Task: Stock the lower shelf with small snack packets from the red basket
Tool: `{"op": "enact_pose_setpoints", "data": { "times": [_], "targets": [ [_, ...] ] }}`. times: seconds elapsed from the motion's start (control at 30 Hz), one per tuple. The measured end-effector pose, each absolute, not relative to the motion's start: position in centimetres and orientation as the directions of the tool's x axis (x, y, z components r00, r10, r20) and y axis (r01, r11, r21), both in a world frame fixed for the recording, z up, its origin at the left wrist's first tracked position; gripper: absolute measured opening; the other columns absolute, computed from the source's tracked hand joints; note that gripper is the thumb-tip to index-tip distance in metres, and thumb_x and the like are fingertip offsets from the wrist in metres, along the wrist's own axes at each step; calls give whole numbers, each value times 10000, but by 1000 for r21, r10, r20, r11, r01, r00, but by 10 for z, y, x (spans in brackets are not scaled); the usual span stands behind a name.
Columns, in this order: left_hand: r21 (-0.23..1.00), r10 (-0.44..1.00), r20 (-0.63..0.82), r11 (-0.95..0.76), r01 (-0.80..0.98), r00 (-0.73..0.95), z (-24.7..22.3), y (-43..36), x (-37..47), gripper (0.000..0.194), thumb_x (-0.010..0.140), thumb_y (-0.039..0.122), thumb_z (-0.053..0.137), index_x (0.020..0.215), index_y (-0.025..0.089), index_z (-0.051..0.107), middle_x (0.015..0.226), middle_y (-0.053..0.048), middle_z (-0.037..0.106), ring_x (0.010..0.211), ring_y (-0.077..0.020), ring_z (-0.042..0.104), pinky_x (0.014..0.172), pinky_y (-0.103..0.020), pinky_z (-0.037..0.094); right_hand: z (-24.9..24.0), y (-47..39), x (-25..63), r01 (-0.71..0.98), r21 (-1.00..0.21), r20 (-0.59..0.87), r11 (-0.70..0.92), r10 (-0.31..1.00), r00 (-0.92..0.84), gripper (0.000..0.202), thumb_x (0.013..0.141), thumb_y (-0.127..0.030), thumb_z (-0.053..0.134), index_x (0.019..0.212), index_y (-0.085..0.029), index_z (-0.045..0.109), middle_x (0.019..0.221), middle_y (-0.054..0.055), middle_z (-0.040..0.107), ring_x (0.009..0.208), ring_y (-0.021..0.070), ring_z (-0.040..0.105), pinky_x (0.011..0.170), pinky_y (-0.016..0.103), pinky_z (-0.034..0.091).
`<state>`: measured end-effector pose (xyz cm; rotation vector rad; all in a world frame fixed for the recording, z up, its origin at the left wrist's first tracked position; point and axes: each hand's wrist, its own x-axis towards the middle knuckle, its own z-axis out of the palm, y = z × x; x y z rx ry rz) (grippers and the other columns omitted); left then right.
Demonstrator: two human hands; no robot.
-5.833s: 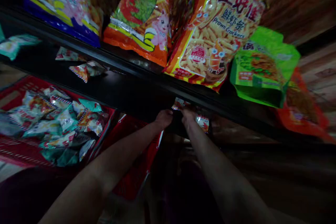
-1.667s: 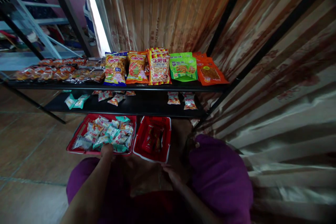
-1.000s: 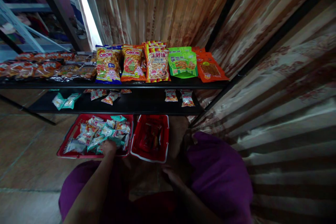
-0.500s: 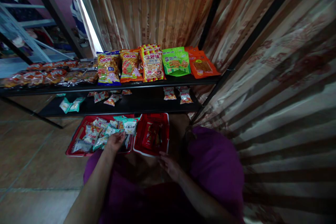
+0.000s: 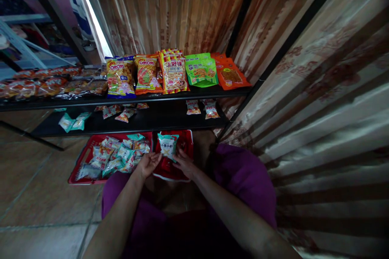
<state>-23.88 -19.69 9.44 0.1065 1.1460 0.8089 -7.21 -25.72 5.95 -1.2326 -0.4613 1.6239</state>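
Note:
A teal-and-white snack packet [image 5: 168,146] is held upright above the right-hand red basket [image 5: 191,147]. My left hand [image 5: 150,164] has its fingertips at the packet's lower left edge, palm partly turned up. On the other side, my right hand [image 5: 184,164] grips the lower right edge with bent fingers. Red packets in this basket are mostly hidden behind the held packet and my hands. Just left stands another red basket [image 5: 79,166], filled with small teal, white and orange snack packets [image 5: 117,156].
A black shelf rack spans the front. Its upper shelf [image 5: 178,94] carries bagged snacks, including a green pouch [image 5: 201,70] and an orange pouch [image 5: 230,73]. Small packets lie on the lower shelf [image 5: 164,119]. A patterned curtain [image 5: 328,89] hangs behind and to the right.
My left hand has carried the teal-and-white packet rightward from over the left basket to over the right one. My right hand has risen to meet it. The view has shifted slightly.

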Motion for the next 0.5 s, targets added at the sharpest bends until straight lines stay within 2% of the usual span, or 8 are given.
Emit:
{"op": "enact_pose_setpoints", "data": {
  "times": [0.1, 0.2, 0.37, 0.5],
  "targets": [
    [462, 618, -753, 741, -488, 225, 93, -198, -239, 207, 835, 18, 416, 678, 132, 489, 661, -57, 605, 676, -115, 639, 718, -237, 578, 53, -257, -75, -528, -738, -534, -421, 842, 75, 491, 688, -264, 701, 1152, -332, 552, 1159, -20, 626, 1059, 150, 587, 825, 298, 515],
    [473, 613, -737, 769, -431, 284, 93, -201, -238, 203, 837, 28, 442, 670, 124, 506, 629, -47, 601, 640, -112, 636, 761, -266, 575, 51, -258, -72, -544, -710, -590, -447, 799, 113, 376, 701, -253, 697, 1060, -293, 591, 1026, -18, 666, 912, 120, 626, 737, 247, 525],
    [544, 610, -701, 792, -277, 369, 92, -206, -235, 104, 816, 37, 509, 768, 85, 588, 690, -76, 652, 659, -134, 656, 720, -267, 571, 53, -258, -62, -522, -706, -631, -478, 760, 157, 305, 703, -260, 706, 990, -253, 605, 982, -7, 681, 840, 113, 630, 658, 220, 518],
    [623, 626, -687, 769, -145, 369, 91, -207, -231, 28, 801, 94, 577, 822, 101, 595, 647, -56, 651, 562, -132, 635, 604, -261, 558, 55, -256, -56, -525, -690, -665, -499, 723, 186, 339, 691, -253, 719, 1008, -250, 598, 983, 1, 680, 817, 120, 635, 612, 217, 511]
  ]
}}
